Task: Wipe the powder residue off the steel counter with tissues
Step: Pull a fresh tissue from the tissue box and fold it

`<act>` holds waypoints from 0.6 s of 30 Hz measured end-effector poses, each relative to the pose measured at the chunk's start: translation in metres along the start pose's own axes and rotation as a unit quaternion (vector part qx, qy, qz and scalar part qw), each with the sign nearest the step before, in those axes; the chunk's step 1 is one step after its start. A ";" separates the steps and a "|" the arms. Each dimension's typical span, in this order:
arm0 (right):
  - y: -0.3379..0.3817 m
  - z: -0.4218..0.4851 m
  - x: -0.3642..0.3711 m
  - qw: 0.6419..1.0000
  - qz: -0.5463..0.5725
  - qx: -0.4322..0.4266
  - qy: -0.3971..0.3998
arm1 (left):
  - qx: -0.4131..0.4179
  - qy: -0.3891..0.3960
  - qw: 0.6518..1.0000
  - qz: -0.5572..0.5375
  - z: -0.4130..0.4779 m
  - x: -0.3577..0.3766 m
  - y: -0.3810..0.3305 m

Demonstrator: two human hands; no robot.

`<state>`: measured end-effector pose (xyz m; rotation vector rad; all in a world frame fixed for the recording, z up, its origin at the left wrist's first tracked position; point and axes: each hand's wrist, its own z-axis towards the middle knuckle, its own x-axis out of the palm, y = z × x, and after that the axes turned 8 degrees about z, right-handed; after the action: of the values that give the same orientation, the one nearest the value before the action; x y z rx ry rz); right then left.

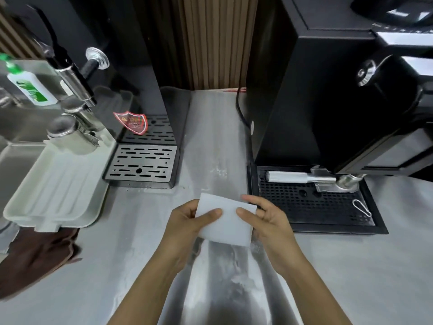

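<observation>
Left hand (pixel 185 222) and right hand (pixel 269 222) each pinch one side of a folded white paper tissue (pixel 226 222) over the grey steel counter (pixel 351 266). White powder residue (pixel 234 282) lies beneath them. I judge wiping comes next: press flat, sweep.

Tissue (pixel 227 225): one.
Hands: two, the left hand (pixel 185 225) and the right hand (pixel 273 222).
Black machines: two, the left machine (pixel 131 43) and the right machine (pixel 304 102), both behind the tissue.
White tray (pixel 54 191): one, left of the tissue.
Brown cloth (pixel 35 256): one, left of the tissue.
Shiny cups (pixel 63 127): two, far left of the tissue.
Bottle (pixel 30 87): one.
</observation>
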<state>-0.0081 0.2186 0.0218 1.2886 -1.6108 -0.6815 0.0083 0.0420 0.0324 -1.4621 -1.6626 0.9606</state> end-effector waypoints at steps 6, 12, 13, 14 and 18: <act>-0.005 0.002 -0.001 0.998 0.020 0.029 0.061 | 0.002 0.022 0.999 -0.043 0.006 -0.002 -0.002; 0.002 0.002 -0.006 0.998 -0.012 0.033 0.058 | -0.023 0.101 0.994 0.041 0.011 -0.019 -0.002; 0.003 0.002 -0.006 0.997 -0.014 0.035 0.061 | -0.020 0.092 0.995 0.032 0.012 -0.020 -0.001; 0.001 0.003 -0.006 0.997 -0.014 0.037 0.065 | -0.015 0.083 0.996 0.023 0.012 -0.020 -0.001; 0.000 0.003 -0.006 0.996 -0.005 0.056 0.073 | -0.028 0.061 0.997 -0.045 0.011 -0.017 -0.005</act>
<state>-0.0103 0.2234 0.0189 1.3964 -1.5410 -0.4964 -0.0013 0.0238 0.0307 -1.4397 -1.6638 0.7647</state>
